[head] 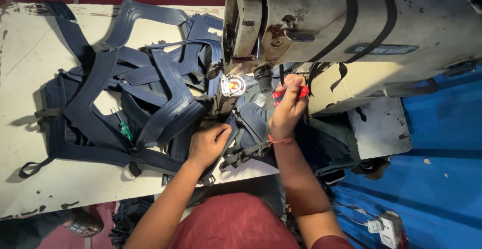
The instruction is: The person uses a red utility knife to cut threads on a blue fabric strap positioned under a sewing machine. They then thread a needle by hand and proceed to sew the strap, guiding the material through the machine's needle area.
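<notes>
Your left hand (208,146) pinned the navy straps (165,108) flat with curled fingers, right hand (287,109) gripped red snips (288,92) tight by the needle for trimming.

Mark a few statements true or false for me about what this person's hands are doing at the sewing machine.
1. The right hand holds a small red-handled tool close under the sewing machine head. True.
2. The left hand is lifted clear of the work. False: it rests on the dark blue straps.
3. The straps are piled on a pale worn table. True.
4. A green-handled tool is held in the left hand. False: it lies among the straps, apart from both hands.
5. The fabric is bright yellow. False: it is dark blue.
</notes>
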